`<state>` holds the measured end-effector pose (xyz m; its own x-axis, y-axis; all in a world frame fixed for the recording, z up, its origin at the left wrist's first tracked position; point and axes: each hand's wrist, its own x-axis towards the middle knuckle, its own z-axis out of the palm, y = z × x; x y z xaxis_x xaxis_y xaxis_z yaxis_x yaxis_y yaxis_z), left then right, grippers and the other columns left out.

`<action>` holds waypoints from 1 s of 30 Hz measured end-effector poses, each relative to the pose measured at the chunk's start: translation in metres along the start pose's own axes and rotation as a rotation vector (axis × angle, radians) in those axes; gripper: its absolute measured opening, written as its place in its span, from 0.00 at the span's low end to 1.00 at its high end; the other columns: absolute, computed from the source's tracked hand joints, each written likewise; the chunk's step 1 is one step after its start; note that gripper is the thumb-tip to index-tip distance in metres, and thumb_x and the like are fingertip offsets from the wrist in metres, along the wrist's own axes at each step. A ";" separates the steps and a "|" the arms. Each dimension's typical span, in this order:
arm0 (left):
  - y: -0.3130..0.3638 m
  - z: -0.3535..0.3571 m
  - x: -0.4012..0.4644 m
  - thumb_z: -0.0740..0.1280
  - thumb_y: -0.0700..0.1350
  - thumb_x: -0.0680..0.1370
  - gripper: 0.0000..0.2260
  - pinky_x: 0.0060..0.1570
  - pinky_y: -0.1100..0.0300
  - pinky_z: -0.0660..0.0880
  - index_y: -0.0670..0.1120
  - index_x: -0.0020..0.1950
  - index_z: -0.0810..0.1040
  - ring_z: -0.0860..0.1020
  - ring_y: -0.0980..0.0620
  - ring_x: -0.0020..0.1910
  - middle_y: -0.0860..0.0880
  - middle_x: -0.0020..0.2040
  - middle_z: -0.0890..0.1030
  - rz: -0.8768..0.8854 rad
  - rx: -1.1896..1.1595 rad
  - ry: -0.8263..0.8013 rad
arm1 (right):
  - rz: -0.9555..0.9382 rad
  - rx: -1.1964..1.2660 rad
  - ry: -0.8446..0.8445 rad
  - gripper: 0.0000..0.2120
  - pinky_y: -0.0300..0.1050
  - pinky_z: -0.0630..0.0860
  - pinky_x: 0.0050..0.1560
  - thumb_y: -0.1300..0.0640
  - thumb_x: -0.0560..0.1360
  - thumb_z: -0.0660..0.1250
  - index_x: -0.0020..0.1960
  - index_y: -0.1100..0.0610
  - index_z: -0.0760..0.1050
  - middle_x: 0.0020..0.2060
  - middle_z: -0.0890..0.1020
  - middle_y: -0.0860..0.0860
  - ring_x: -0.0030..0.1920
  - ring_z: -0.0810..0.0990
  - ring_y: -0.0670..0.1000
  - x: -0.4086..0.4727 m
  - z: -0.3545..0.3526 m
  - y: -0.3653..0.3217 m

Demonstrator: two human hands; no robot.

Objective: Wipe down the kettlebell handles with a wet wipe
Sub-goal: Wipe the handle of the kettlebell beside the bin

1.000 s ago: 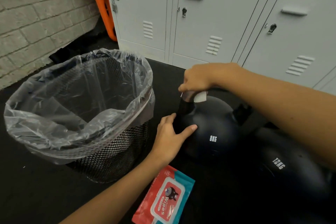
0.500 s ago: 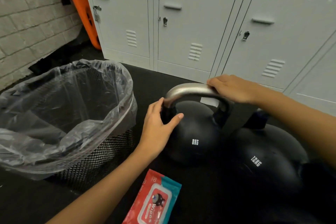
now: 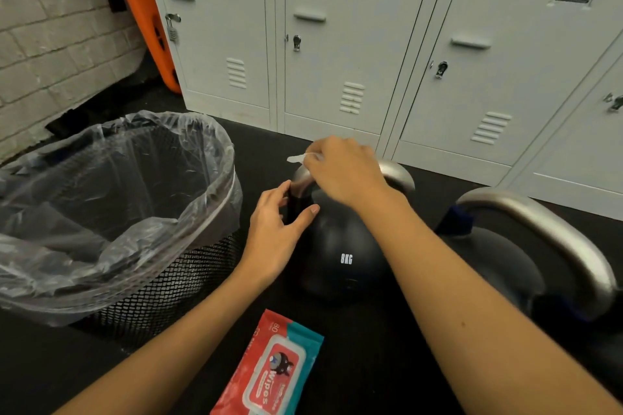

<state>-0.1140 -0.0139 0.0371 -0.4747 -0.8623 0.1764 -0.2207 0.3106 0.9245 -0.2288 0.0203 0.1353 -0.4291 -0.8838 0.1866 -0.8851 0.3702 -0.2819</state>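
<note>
A black kettlebell marked 8KG (image 3: 340,256) stands on the dark floor in the middle. My right hand (image 3: 344,172) is over the left top of its steel handle (image 3: 399,175) and grips a white wet wipe (image 3: 298,157), a corner of which sticks out to the left. My left hand (image 3: 276,229) rests against the handle's left leg, fingers and thumb around it. A second, larger kettlebell (image 3: 505,266) with a steel handle (image 3: 553,239) stands to the right.
A black mesh bin lined with a clear bag (image 3: 111,212) stands close on the left. A red and teal wipes pack (image 3: 273,371) lies on the floor in front. Grey lockers (image 3: 337,44) line the back, an orange board (image 3: 148,20) leans at the brick wall.
My right hand slid with the wipe from the handle's right side back to its left top. My left hand stayed at the handle's left leg. The view shifted slightly.
</note>
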 end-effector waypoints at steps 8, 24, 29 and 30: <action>-0.001 -0.005 0.000 0.71 0.52 0.73 0.30 0.61 0.62 0.69 0.48 0.73 0.67 0.71 0.56 0.65 0.51 0.66 0.71 -0.002 0.005 -0.062 | 0.159 0.225 0.190 0.16 0.62 0.40 0.74 0.47 0.83 0.52 0.63 0.43 0.75 0.60 0.77 0.44 0.67 0.69 0.49 -0.031 0.001 0.034; 0.002 -0.012 0.003 0.70 0.48 0.75 0.25 0.62 0.58 0.70 0.50 0.71 0.68 0.70 0.59 0.63 0.56 0.62 0.70 0.020 0.039 -0.105 | 1.018 1.417 0.292 0.19 0.49 0.67 0.63 0.46 0.82 0.55 0.65 0.55 0.74 0.54 0.78 0.58 0.57 0.75 0.55 -0.070 0.041 0.073; 0.002 -0.010 0.003 0.70 0.48 0.75 0.26 0.61 0.59 0.70 0.49 0.72 0.68 0.70 0.59 0.63 0.57 0.62 0.69 0.001 0.027 -0.091 | 0.862 1.227 0.513 0.13 0.45 0.71 0.48 0.52 0.81 0.56 0.47 0.52 0.79 0.37 0.79 0.50 0.43 0.76 0.47 -0.068 0.041 0.073; 0.002 -0.010 0.003 0.70 0.48 0.75 0.26 0.61 0.59 0.70 0.49 0.72 0.68 0.70 0.59 0.63 0.57 0.62 0.70 -0.002 0.025 -0.093 | 0.805 1.215 0.552 0.12 0.43 0.70 0.46 0.53 0.81 0.56 0.50 0.51 0.79 0.38 0.78 0.48 0.43 0.75 0.45 -0.066 0.040 0.073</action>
<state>-0.1070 -0.0202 0.0426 -0.5508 -0.8226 0.1411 -0.2424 0.3194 0.9161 -0.2577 0.0940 0.0649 -0.9536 -0.2618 -0.1488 0.1566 -0.0092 -0.9876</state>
